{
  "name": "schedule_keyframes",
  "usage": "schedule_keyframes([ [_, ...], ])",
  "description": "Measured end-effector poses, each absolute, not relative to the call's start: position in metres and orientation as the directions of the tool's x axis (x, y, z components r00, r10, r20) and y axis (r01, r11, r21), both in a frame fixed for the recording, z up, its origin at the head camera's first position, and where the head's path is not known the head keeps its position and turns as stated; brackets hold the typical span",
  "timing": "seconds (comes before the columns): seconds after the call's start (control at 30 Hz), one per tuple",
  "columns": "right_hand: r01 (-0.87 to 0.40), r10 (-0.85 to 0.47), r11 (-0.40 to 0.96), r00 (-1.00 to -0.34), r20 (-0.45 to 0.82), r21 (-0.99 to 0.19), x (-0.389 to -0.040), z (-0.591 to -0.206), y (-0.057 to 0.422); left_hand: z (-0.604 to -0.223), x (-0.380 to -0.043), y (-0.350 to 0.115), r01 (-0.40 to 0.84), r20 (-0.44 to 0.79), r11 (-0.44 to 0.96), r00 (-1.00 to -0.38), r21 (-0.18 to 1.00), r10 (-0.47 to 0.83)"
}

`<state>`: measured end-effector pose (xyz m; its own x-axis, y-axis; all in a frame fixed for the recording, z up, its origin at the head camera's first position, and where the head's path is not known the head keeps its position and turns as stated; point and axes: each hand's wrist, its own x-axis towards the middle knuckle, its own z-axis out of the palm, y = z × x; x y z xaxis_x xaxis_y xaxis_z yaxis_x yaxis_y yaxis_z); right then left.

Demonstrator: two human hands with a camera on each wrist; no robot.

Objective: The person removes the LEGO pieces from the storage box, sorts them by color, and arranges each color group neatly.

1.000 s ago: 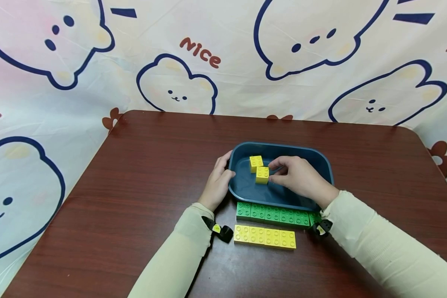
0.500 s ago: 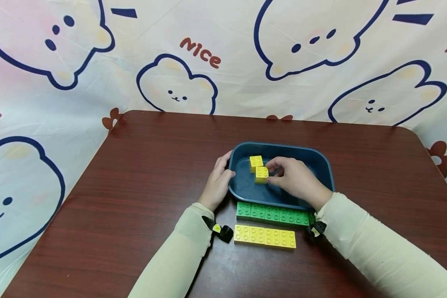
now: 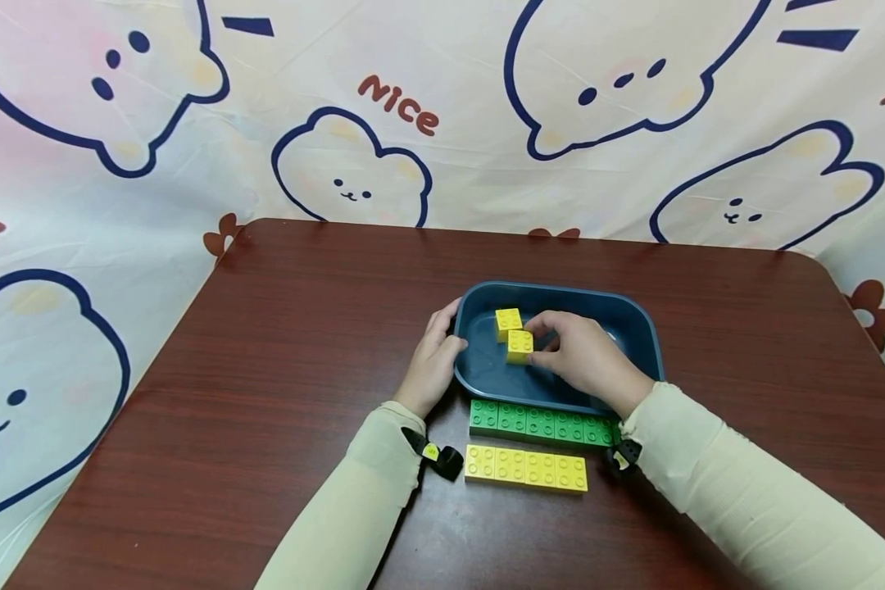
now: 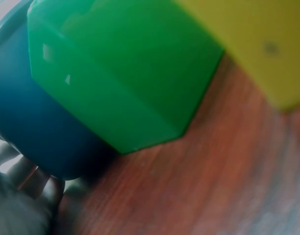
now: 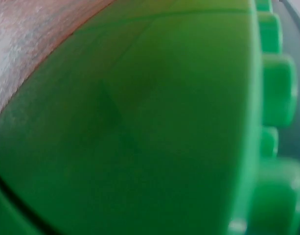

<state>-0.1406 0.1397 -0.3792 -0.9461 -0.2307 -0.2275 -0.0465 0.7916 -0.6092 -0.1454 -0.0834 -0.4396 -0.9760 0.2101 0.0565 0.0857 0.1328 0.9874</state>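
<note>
Two yellow building blocks sit close together in a dark blue tray. My right hand reaches over the tray and pinches the nearer yellow block at its right side, thumb in front and fingertips behind. The farther yellow block lies just behind and to its left. At the tray's left end, my left hand grips the wall, with the thumb at the rim and the fingers along the outside. The left wrist view shows those fingers against the blue wall.
A row of green blocks stands along the tray's near side, its right end hidden by the right wrist. Nearer still is a shorter row of yellow blocks. Both lie on a brown wooden table. A patterned cloth hangs behind.
My right hand has shifted slightly left, its fingers closing around the nearer yellow block. The left hand and the tray stay in place.
</note>
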Motion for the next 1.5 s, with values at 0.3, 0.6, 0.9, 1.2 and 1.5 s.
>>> schedule_keyframes([
  [0.3, -0.044, -0.245, 0.789, -0.937, -0.249, -0.613, -0.139, -0.376, 0.146, -0.44, -0.146, -0.083, 0.094, 0.063, 0.148, -0.978, 0.984, 0.201],
  [0.6, -0.067, -0.274, 0.776, -0.931, -0.24, -0.628, -0.134, -0.372, 0.159, -0.44, -0.147, -0.083, 0.091, 0.059, 0.155, -0.978, 0.984, 0.2],
  [0.9, -0.11, -0.302, 0.777, -0.929, -0.213, -0.62, -0.13, -0.371, 0.172, -0.439, -0.146, -0.083, 0.093, 0.059, 0.164, -0.978, 0.982, 0.198],
  [1.2, -0.142, -0.322, 0.774, -0.928, -0.19, -0.617, -0.131, -0.369, 0.177, -0.439, -0.146, -0.083, 0.099, 0.065, 0.158, -0.975, 0.982, 0.211],
  [1.5, -0.168, -0.341, 0.774, -0.923, -0.179, -0.611, -0.132, -0.37, 0.183, -0.438, -0.146, -0.084, 0.097, 0.064, 0.151, -0.975, 0.984, 0.213],
])
